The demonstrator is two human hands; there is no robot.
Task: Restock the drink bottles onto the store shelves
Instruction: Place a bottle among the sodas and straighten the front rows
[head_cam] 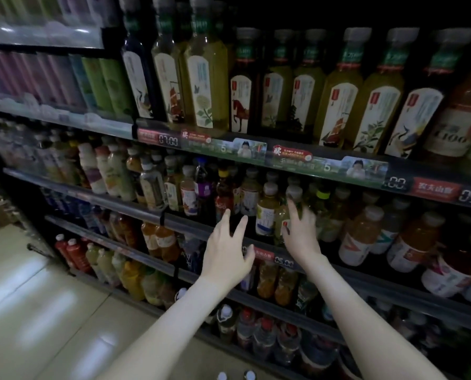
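Right fingers (pixel 294 212) seemingly touching bottle (pixel 294 192), left hand (pixel 227 250) apart

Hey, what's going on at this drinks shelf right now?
A person is reaching with both bare hands to a middle shelf packed with drink bottles. The left hand is open with its fingers spread in front of a dark gap in the row, holding nothing. The right hand is against a yellow-green bottle with a grey cap; motion blur hides whether it actually grips it.
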